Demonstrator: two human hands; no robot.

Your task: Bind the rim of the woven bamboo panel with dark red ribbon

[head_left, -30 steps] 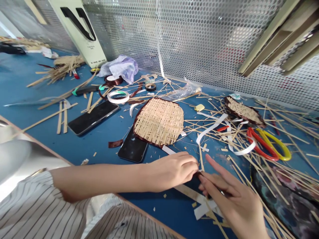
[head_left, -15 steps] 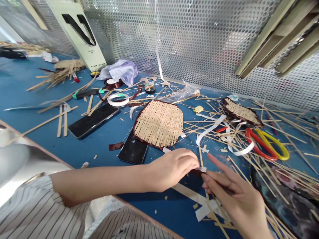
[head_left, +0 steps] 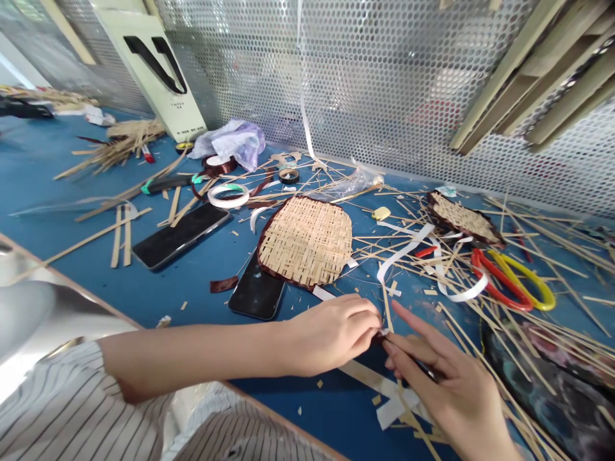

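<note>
Two hands: the left hand [head_left: 331, 334] and right hand [head_left: 454, 384] pinch a small strip [head_left: 382, 333] between them, above the bench.
Surface: a blue bench [head_left: 72, 256] strewn with bamboo strips [head_left: 538, 256] and a woven mat [head_left: 305, 242].
Room: a perforated metal panel [head_left: 384, 83] behind.

A blue workbench [head_left: 144, 301] holds bamboo strips [head_left: 120, 240], woven mats [head_left: 305, 240] and phones [head_left: 180, 237].

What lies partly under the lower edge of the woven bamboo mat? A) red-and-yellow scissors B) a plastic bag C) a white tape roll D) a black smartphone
D: the black smartphone runs beneath the brown-edged woven bamboo mat, just above the person's left hand.
</note>
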